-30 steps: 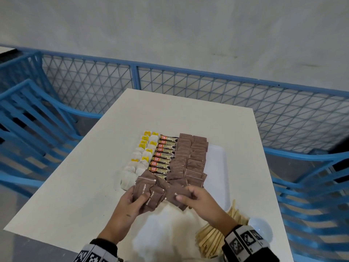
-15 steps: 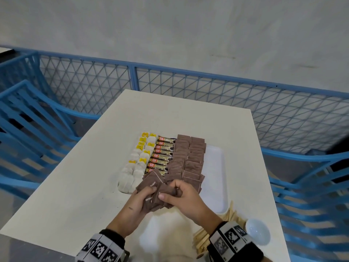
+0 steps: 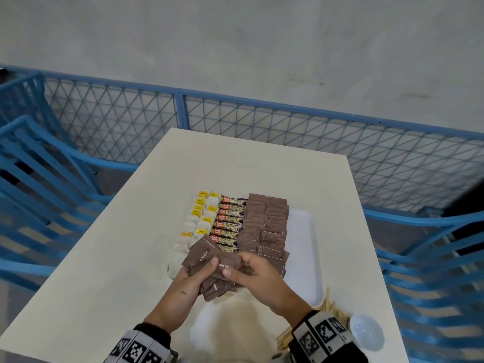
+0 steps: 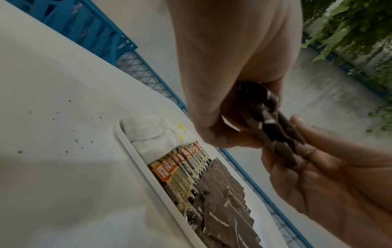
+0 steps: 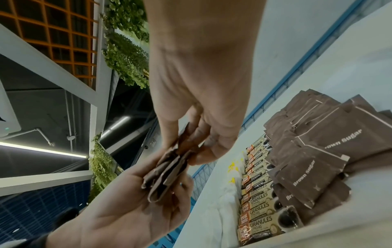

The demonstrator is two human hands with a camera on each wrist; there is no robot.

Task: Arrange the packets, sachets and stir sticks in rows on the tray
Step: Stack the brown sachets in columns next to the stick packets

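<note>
Plainly, the left hand (image 3: 192, 280) clutched a loose fan of brown sugar sachets (image 3: 209, 260) while the right hand (image 3: 258, 277) pinched one free of it, both hovering just short of the tray (image 3: 305, 247). Slick sachets could slip from so slack a grip (my guess), scattering the brown rows (image 3: 264, 224) just beyond the fingers.

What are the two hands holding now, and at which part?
Both hold one bunch of brown paper sugar sachets: left hand grips its lower left part, right hand pinches its right edge.
</note>
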